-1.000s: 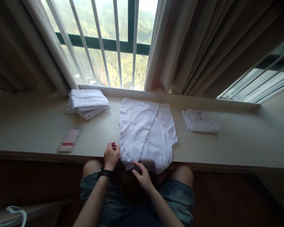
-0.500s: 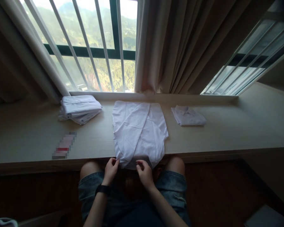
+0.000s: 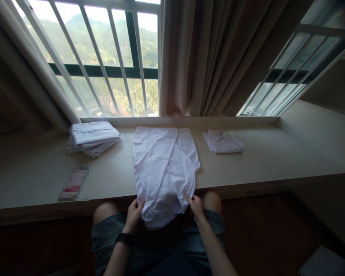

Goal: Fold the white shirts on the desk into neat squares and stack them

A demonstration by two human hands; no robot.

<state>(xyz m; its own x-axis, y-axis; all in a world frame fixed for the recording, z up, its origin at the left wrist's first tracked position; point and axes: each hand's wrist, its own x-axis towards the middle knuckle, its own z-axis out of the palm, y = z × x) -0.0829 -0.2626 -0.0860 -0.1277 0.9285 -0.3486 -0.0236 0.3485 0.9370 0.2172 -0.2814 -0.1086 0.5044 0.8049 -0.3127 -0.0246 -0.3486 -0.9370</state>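
A white shirt (image 3: 163, 168) lies spread on the pale desk, its near end hanging over the front edge towards my lap. My left hand (image 3: 134, 215) pinches the shirt's left side near that edge, thumb on top. On the opposite side, my right hand (image 3: 196, 206) grips the right border of the cloth between thumb and fingers. Diagonal creases cross the fabric, and its sides are folded inward. What lies beneath the shirt is hidden.
A stack of folded white garments (image 3: 94, 137) sits at the back left. One folded white shirt (image 3: 223, 142) with its collar up lies at right. A blurred-out flat item (image 3: 74, 184) rests front left on the desk (image 3: 264, 163). Curtains (image 3: 218, 57) and a barred window (image 3: 103, 69) stand behind.
My right hand has moved right, from the middle of the near end to the shirt's right side. More of the near end now drapes over the edge. The view has tilted up slightly.
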